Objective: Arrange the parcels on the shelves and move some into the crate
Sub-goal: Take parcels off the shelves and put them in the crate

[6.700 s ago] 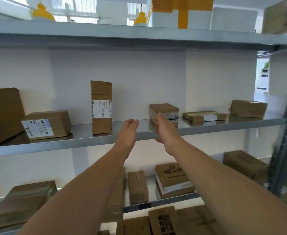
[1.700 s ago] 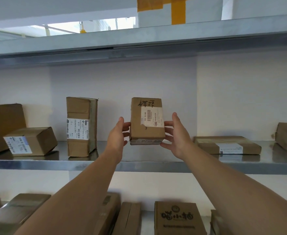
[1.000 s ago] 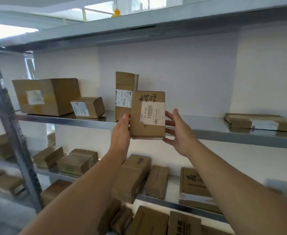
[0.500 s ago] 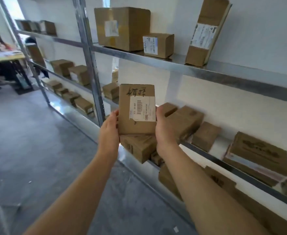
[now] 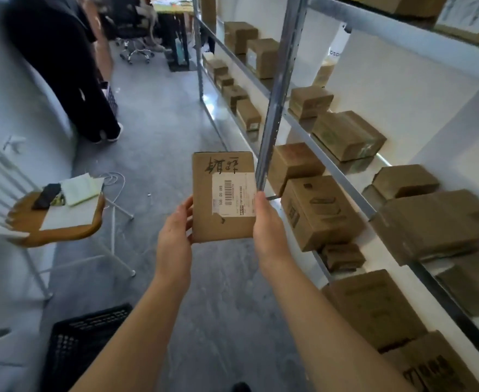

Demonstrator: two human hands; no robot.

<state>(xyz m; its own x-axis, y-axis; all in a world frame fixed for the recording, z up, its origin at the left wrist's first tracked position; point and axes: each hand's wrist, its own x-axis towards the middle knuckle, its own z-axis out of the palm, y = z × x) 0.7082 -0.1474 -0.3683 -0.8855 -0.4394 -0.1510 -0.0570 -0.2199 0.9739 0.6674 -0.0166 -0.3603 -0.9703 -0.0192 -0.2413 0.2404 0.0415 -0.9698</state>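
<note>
A small brown cardboard parcel [image 5: 222, 193] with a white barcode label and black handwriting is held upright in the air over the grey floor. My left hand [image 5: 174, 236] grips its left edge and my right hand [image 5: 268, 224] grips its right edge. A black perforated plastic crate [image 5: 77, 346] stands on the floor at the lower left, below and left of my arms; its inside is dark. Metal shelves [image 5: 272, 108] with several brown parcels run along the right side.
A round wooden chair [image 5: 60, 216] with a phone and papers on its seat stands at the left, beside a white wall. A person in dark clothes [image 5: 71, 66] stands further down the aisle. A desk and office chair [image 5: 136, 38] are at the far end.
I lifted the parcel off the middle shelf with both hands and turned left, away from the shelves. The view now looks down the aisle, with the crate and chair in sight.
</note>
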